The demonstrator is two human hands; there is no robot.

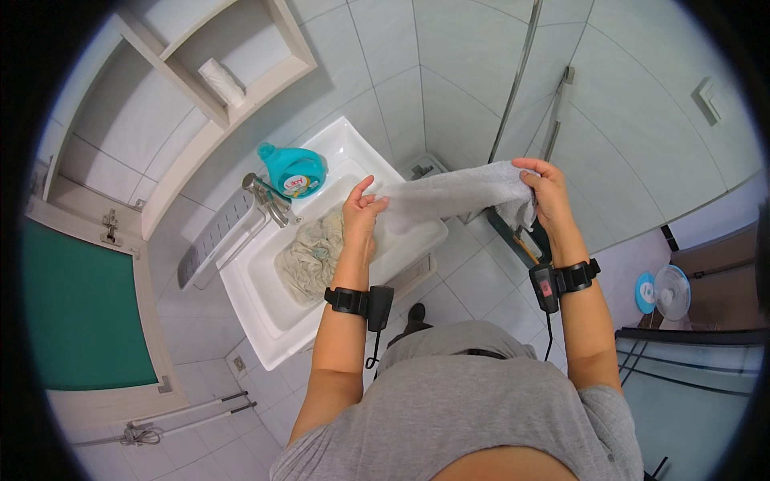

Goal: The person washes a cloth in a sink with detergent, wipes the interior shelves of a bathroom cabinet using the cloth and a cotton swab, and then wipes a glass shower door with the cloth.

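Note:
A white towel-like cloth (454,191) is stretched between my two hands, over the right part of the white sink (283,352) and past its edge. My left hand (363,210) pinches one end above the basin, thumb against fingers. At the other end my right hand (544,186) grips the cloth, and a corner of it hangs below the fingers. Beige, crumpled wet-looking fabric (310,255) lies in the basin under my left forearm. Each wrist wears a black strap with a small device.
A teal Liby detergent bottle (296,172) stands on the sink's rim beside the metal faucet (267,201). A slotted grey-white rack (219,237) is left of the faucet. Open shelves hold a white roll (221,82). A cabinet door with a green panel (84,306) hangs open at left.

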